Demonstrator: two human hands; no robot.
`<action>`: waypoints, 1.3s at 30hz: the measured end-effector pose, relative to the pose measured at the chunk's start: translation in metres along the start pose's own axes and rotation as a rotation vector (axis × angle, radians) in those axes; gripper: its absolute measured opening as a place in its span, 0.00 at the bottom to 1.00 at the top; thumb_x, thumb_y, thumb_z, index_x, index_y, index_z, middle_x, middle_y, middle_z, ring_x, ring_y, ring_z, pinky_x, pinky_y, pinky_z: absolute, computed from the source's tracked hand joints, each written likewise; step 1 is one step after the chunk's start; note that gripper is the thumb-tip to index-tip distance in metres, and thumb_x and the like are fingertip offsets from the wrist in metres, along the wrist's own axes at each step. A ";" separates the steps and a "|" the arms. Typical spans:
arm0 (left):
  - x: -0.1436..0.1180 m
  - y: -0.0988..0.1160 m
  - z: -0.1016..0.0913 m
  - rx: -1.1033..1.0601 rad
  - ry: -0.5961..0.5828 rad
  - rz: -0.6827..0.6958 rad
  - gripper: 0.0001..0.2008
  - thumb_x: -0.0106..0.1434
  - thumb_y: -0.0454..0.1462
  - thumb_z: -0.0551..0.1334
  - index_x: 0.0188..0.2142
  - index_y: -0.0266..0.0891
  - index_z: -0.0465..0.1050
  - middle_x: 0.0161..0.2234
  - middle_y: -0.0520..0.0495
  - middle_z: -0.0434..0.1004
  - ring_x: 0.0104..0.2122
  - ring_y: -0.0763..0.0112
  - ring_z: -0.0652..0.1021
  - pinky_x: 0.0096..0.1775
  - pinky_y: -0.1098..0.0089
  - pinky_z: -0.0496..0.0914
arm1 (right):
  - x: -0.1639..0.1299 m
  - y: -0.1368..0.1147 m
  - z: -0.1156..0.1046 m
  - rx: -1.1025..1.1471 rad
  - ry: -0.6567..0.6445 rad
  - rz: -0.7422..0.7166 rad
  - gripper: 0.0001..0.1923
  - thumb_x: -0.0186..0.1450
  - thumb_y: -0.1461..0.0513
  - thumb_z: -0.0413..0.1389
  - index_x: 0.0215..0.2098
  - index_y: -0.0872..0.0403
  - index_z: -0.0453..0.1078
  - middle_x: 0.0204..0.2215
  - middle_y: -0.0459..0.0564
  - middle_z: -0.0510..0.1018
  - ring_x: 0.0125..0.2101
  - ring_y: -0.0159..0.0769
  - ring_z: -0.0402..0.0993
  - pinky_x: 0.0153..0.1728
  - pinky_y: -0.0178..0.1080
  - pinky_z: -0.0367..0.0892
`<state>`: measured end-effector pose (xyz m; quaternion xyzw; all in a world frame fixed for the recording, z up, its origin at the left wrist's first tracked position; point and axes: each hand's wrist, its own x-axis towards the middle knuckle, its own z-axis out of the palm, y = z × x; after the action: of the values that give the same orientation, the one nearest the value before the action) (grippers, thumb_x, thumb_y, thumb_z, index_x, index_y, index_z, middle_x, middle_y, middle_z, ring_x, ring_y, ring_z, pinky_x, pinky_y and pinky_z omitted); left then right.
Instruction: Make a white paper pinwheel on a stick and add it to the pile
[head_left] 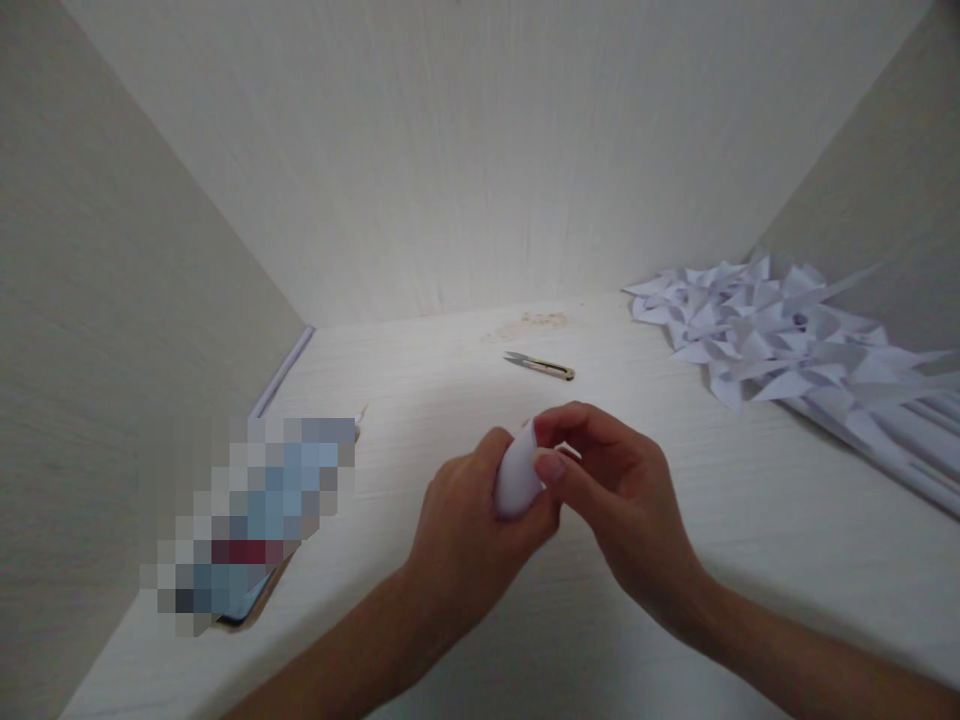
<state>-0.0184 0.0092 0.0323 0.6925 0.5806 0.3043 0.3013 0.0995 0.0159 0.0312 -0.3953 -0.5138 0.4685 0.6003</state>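
A pale wood-grain desk surface (675, 600), walled in on three sides by panels of the same finish, fills the view. Along its right side lies a heap of folded white paper pieces (787, 345), pointed shapes piled against the right-hand panel and trailing toward the near edge. At the left sits a flat object with a dark edge (251, 520), its face pixelated so nothing on it can be read. The person's two bare forearms come in from the bottom and meet over the middle of the desk. The left hand (465, 520) is curled closed around the lower part of a small folded white paper piece (517, 480), and the right hand (607, 480) pinches the same piece from the right with thumb and fingertips. The piece stands nearly upright between them, its long axis running from the left palm up to a narrow tip that leans slightly right; it sits above the desk rather than on it. Beyond the hands, well apart from them, small thread snips (541, 366) lie flat, blades pointing left and handle right; the right hand is the nearer.
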 end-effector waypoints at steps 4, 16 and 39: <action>0.005 -0.003 -0.005 0.074 0.110 0.031 0.09 0.51 0.42 0.60 0.27 0.40 0.63 0.21 0.52 0.71 0.21 0.71 0.71 0.23 0.73 0.62 | 0.006 0.000 0.018 0.069 0.045 -0.011 0.06 0.50 0.62 0.61 0.27 0.53 0.70 0.22 0.43 0.72 0.22 0.27 0.67 0.21 0.31 0.65; 0.010 -0.016 0.002 0.009 0.135 0.056 0.15 0.51 0.42 0.61 0.39 0.41 0.68 0.27 0.50 0.78 0.25 0.68 0.76 0.25 0.71 0.67 | 0.019 0.017 0.018 0.163 -0.057 -0.050 0.02 0.52 0.64 0.60 0.23 0.51 0.74 0.24 0.43 0.75 0.25 0.27 0.70 0.23 0.31 0.66; 0.007 -0.009 0.000 -0.044 0.112 0.059 0.15 0.50 0.39 0.62 0.39 0.41 0.69 0.28 0.52 0.77 0.25 0.70 0.75 0.24 0.73 0.67 | 0.020 0.013 0.018 0.211 -0.070 -0.074 0.05 0.51 0.66 0.60 0.20 0.51 0.73 0.21 0.42 0.72 0.23 0.27 0.68 0.23 0.31 0.66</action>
<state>-0.0224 0.0173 0.0258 0.6845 0.5689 0.3640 0.2746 0.0806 0.0382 0.0270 -0.2940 -0.4964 0.5112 0.6370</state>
